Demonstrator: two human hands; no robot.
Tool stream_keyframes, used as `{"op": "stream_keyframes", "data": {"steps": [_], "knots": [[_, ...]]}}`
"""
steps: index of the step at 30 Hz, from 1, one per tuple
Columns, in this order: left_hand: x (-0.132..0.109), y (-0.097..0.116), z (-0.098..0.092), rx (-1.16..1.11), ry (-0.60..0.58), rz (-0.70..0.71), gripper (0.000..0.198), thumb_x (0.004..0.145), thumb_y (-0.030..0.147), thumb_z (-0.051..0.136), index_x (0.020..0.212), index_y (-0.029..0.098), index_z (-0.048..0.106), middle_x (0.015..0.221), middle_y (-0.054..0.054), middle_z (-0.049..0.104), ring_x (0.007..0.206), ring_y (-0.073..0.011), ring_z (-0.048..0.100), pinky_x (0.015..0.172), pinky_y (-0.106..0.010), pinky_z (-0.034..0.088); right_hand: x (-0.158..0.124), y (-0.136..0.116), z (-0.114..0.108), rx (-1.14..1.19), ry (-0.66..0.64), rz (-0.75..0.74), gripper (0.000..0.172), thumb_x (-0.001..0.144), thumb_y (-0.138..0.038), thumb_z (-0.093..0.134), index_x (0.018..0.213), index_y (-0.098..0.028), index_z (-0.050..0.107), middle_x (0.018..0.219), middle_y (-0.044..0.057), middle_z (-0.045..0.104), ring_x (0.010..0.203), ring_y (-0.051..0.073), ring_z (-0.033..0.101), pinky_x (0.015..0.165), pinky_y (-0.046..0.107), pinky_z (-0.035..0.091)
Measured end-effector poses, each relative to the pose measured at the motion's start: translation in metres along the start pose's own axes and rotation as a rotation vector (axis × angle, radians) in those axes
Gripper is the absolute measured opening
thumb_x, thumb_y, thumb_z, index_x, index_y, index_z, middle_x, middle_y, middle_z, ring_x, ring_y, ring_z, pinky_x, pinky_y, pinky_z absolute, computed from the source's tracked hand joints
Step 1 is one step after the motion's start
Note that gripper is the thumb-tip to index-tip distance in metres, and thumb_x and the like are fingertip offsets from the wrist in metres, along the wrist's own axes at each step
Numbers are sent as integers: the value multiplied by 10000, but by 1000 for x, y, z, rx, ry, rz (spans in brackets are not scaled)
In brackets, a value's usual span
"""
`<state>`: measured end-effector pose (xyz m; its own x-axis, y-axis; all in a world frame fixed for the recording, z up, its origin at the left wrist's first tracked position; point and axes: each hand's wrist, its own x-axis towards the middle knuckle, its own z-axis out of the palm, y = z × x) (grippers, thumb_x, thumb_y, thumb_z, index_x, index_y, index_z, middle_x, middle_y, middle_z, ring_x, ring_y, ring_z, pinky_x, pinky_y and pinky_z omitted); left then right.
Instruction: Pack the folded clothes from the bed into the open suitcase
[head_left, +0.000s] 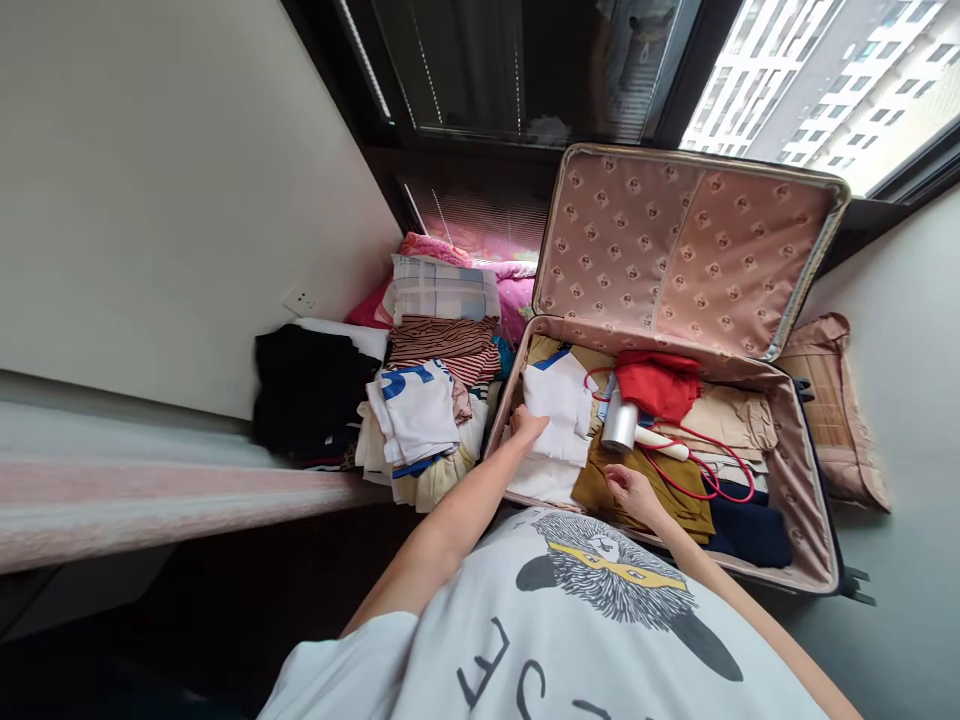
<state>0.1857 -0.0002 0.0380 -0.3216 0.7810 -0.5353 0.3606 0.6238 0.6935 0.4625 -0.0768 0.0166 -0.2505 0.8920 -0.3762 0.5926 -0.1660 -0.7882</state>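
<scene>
An open suitcase (814, 520) with a pink patterned lining lies in front of me, its lid (686, 245) propped up. My left hand (527, 425) rests with fingers flat on a folded white garment (556, 400) at the case's left side. My right hand (628, 487) lies on an olive-brown folded garment (675, 500) in the middle, fingers loosely spread. A silver hair dryer (621, 425) with a red cord (712, 480) lies between them, next to a red cloth (660, 385).
A heap of folded clothes (427, 410) sits left of the case, with a black garment (307, 390) beside it and pink bedding (517, 290) behind. A wall runs along the left. A woven cushion (832, 410) lies right of the case. Windows are behind.
</scene>
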Motion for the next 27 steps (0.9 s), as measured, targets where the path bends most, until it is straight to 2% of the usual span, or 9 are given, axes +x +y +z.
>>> {"op": "stream_keyframes", "data": {"steps": [3,8,11,14,17,21,24,27], "knots": [[-2,2,2,-21,26,-8,527,744,187,761,1250,79,658,1274,-280,677,1241,-364,631,1008,-405,462,4,-4,3,-12,-28,-10,457,706,-445,547,1001,-150,734,798,87,751,708,238,666,721,368,514],[-16,6,-2,-111,35,29,683,708,121,736,1376,94,596,1338,-258,659,1256,-366,622,1052,-420,468,13,-14,8,-4,-59,-42,450,709,-482,578,963,-146,734,792,113,749,699,263,679,703,384,522],[-22,15,-14,-186,-18,80,620,688,117,732,1303,113,648,1243,-215,715,1167,-345,663,980,-403,512,18,-14,10,-12,-62,-61,411,713,-482,600,947,-171,730,775,106,750,680,269,679,688,390,526],[-21,30,-35,-342,-139,138,623,651,105,736,1268,115,650,1174,-156,747,1003,-273,698,835,-337,545,22,-8,11,-8,-57,-53,407,710,-482,602,966,-188,721,817,111,764,717,284,695,703,400,532],[-18,47,-72,-560,-261,194,696,602,135,775,1280,109,621,1139,-139,751,858,-208,680,737,-287,530,21,1,10,-10,-57,-50,405,721,-481,598,979,-193,715,856,119,770,763,300,707,720,409,533],[-9,68,-145,-765,-309,337,777,546,199,819,1291,143,606,1115,-107,761,808,-178,663,721,-273,530,13,9,5,-21,-29,-33,435,735,-481,592,1015,-172,716,847,122,765,773,305,707,710,402,530],[10,74,-205,-812,-192,456,760,569,258,833,1290,169,611,1095,-74,765,856,-198,679,777,-320,558,4,11,3,-21,0,-6,471,723,-489,582,1026,-154,716,831,119,761,740,291,694,715,403,524],[41,61,-255,-756,6,466,661,641,281,825,1261,174,621,1047,-61,758,931,-224,690,862,-384,566,-2,9,4,-29,29,33,490,698,-509,565,1011,-165,720,826,111,765,739,289,695,746,414,523]]}}
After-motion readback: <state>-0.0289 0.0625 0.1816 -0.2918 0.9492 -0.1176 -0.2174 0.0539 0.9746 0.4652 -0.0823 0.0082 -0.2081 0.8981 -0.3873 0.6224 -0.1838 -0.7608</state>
